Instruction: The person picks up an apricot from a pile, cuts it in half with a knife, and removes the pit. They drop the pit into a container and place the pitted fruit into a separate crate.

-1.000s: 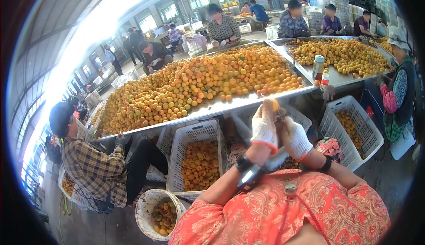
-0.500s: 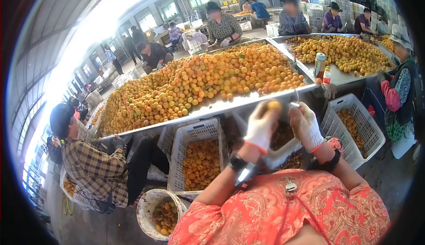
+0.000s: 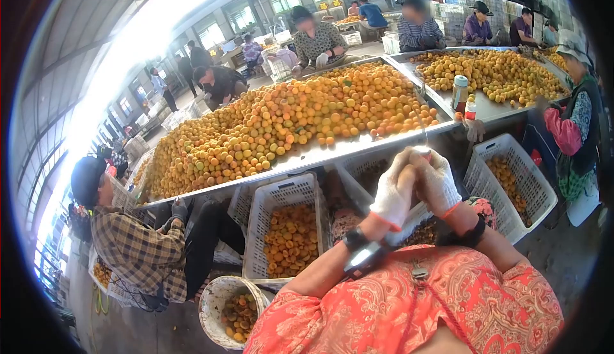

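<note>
My left hand [image 3: 396, 184] and my right hand [image 3: 440, 178], both in whitish gloves with red cuffs, are pressed together in front of my chest, just beyond the red patterned shirt. Their fingers are curled closed, and whatever lies between them is hidden. A thin pointed thing sticks up over the fingertips, too small to identify. Beyond my hands is a metal table [image 3: 358, 143] with a large heap of orange fruit [image 3: 275, 117]. White crates are beneath and around them.
Left of my arms stands a crate [image 3: 256, 232] of fruit pieces, with a white bucket [image 3: 211, 309] below it. Another crate [image 3: 542, 191] is at the right. A bottle [image 3: 460, 92] stands on the table. Co-workers sit at both sides and across.
My left hand has moved right and come together with my right hand. The orange fruit seen at my left fingers is now hidden.
</note>
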### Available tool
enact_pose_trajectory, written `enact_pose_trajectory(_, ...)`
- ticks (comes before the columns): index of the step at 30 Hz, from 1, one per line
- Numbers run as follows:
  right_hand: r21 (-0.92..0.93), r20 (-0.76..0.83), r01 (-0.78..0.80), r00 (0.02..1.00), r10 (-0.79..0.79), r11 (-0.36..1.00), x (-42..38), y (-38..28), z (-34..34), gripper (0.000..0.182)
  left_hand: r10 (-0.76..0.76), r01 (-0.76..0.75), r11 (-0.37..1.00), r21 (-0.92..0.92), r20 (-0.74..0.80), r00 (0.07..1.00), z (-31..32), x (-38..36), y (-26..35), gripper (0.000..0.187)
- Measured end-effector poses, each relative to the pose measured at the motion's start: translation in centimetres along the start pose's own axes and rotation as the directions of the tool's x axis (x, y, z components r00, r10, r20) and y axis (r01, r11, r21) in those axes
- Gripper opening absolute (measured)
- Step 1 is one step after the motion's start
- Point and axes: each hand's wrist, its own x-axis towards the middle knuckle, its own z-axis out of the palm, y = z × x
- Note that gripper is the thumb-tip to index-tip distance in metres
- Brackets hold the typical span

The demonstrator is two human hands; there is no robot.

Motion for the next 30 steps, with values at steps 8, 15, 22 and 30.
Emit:
enact_pose_trajectory(8,-0.408,0.017,0.25,0.964,-0.266,0.878,0.6,1.3,-0.2,0.014,-0.299,0.244,0.904,-0.351,-0.11,0.948,1.0,-0.1,1.5,0.034)
enact_pose_trajectory(15,-0.375,0.007,0.221,0.972,-0.236,0.9,0.9,2.1,-0.8,0.012,-0.657,0.531,0.614,-0.584,-0.005,0.754,0.4,0.2,3.4,0.029)
enact_pose_trajectory(22,-0.158,-0.139,0.183,0.969,-0.206,0.97,0.5,-1.0,-0.5,0.011,-0.524,0.367,0.643,-0.672,-0.036,0.851,-2.2,1.1,0.7,0.023)
enact_pose_trajectory(30,-0.482,-0.004,0.349,0.916,-0.4,0.804,1.0,-0.6,-0.8,0.032,-0.482,0.354,0.649,-0.674,-0.004,0.876,-2.3,0.0,0.4,0.028)
